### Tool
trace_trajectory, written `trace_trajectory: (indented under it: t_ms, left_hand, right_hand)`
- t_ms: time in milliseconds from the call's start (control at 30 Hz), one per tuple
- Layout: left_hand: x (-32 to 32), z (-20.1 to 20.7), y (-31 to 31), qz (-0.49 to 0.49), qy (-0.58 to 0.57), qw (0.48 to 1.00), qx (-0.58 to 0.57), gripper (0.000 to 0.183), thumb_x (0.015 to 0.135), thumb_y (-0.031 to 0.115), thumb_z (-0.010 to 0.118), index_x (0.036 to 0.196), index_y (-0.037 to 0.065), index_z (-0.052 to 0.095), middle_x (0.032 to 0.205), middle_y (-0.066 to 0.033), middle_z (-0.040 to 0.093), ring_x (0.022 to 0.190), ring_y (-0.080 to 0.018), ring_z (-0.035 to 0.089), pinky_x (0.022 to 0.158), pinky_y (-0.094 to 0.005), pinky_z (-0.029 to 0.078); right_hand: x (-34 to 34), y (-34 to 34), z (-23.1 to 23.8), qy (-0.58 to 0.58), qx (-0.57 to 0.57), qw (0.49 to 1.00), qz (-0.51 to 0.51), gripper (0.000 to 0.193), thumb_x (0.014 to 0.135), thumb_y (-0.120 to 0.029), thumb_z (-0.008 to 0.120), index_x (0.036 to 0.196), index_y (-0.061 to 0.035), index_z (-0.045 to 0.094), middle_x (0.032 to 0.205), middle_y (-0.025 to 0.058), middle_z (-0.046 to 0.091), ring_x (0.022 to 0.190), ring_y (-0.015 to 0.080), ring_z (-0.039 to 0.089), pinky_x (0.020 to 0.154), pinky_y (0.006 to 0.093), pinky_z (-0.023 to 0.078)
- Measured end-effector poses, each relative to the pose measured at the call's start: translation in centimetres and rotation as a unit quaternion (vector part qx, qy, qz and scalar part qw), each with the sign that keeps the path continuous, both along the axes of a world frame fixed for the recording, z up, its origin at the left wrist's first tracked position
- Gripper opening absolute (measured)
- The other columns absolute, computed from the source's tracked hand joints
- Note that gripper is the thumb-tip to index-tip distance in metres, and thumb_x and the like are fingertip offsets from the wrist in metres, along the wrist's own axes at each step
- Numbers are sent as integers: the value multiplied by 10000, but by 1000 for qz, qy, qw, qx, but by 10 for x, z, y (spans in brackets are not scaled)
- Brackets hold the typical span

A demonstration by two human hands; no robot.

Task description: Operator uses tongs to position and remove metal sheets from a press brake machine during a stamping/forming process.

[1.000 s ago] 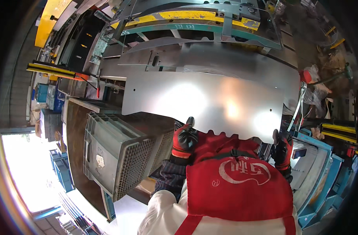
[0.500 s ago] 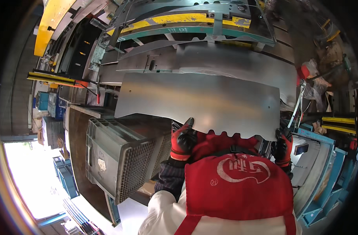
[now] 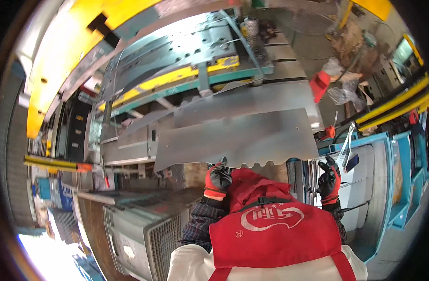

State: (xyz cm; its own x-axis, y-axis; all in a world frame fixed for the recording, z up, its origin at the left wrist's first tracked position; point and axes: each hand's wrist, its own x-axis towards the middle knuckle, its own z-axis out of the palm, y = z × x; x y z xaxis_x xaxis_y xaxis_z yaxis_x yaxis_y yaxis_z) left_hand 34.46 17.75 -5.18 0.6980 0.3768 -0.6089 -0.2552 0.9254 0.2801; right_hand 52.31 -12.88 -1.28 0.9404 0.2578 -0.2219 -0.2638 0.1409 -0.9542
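A wide grey sheet-metal panel [image 3: 238,138] with a wavy near edge and small holes lies level in front of me. My left hand [image 3: 218,179], in a black and red glove, pinches that near edge with the thumb on top; the fingers beneath are hidden. Just off the panel's right corner, my right hand [image 3: 329,180] is raised in a matching glove, its fingers apart and nothing in them. Behind the panel, more sheet metal [image 3: 266,98] rests on a metal ledge [image 3: 130,149] before the press die.
A press die [image 3: 177,44] with a yellow and green frame stands ahead. Blue racking [image 3: 388,187] holding flat sheets [image 3: 364,201] is at my right. A grey plastic crate [image 3: 135,239] sits at lower left. Yellow-black posts [image 3: 392,110] flank the work area.
My right hand has let go of the panel's right corner and its fingers have spread. The left hand still grips the near edge. The whole view has turned toward the right.
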Motion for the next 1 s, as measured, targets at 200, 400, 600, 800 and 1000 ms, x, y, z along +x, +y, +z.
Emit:
trace_trajectory:
  t_ms: [200,400,600,800,1000]
  left_hand:
    - [95,-22,8,11,-60,994,86,142,711,1,464,838,31,520,757,-51,526,719,-150,506,680,-260,426]
    - [182,-101,42,40,-67,995,64,69,691,35,494,744,39,539,707,-31,565,661,-162,540,667,-299,458]
    - [182,-90,49,-170,25,979,110,188,771,209,468,765,26,509,715,-119,559,646,-247,555,624,-336,475]
    - [94,-58,99,-271,61,928,249,196,790,162,454,866,-14,493,806,-148,563,709,-264,573,618,-361,487]
    - [49,9,107,-169,-112,942,269,332,792,86,396,1111,-5,389,1079,-196,462,975,-312,477,825,-413,403]
  right_hand:
    - [-34,-33,-11,104,27,989,-104,355,798,-276,431,1070,-48,440,730,76,559,349,47,367,320,178,305]
    - [-63,-34,-17,171,25,980,-95,335,789,-269,438,1057,-69,458,743,92,571,357,87,391,317,218,314]
    - [-69,-30,-22,168,-8,982,-89,327,778,-248,445,1047,-61,458,707,86,571,337,99,386,321,229,315]
    - [-45,1,-14,206,-21,978,-19,214,733,-137,526,932,-59,527,586,83,546,349,120,439,315,236,349]
    - [22,51,-79,10,-141,988,62,238,683,-105,575,902,-43,504,599,73,540,426,129,484,358,261,387]
